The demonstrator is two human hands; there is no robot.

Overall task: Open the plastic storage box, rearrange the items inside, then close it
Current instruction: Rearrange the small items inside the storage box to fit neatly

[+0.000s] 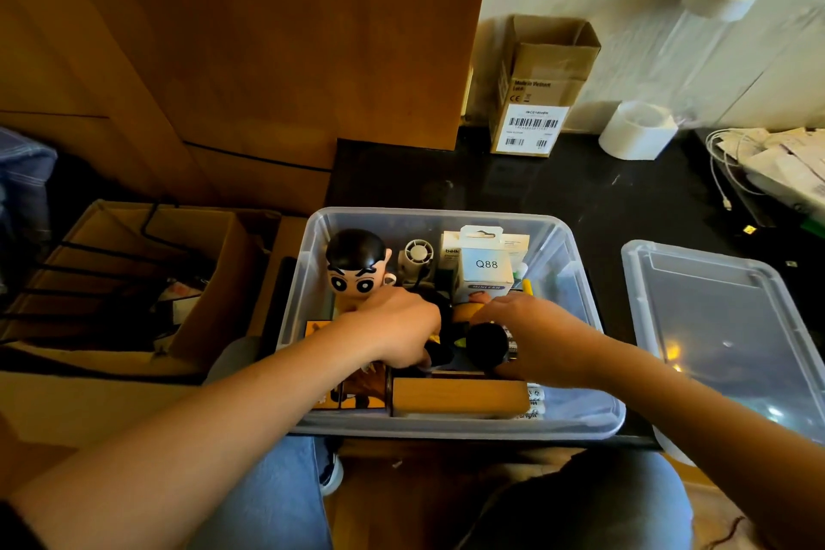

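The clear plastic storage box (576,263) stands open on the dark counter in front of me. Its clear lid (723,326) lies flat to the right of it. Inside are a cartoon boy figure (357,263), a small white fan (417,257), a white carton marked Q88 (486,266), a tan wooden block (460,397) and orange picture cards (357,393). My left hand (397,326) reaches into the middle of the box, fingers curled down onto a dark item. My right hand (531,330) is closed around a round black object (489,344).
An open cardboard box (134,277) with black wire racks sits at the left. A tall brown carton (540,89), a white tape roll (638,130) and a clear bottle stand at the back. White cables and papers (768,165) lie at the far right.
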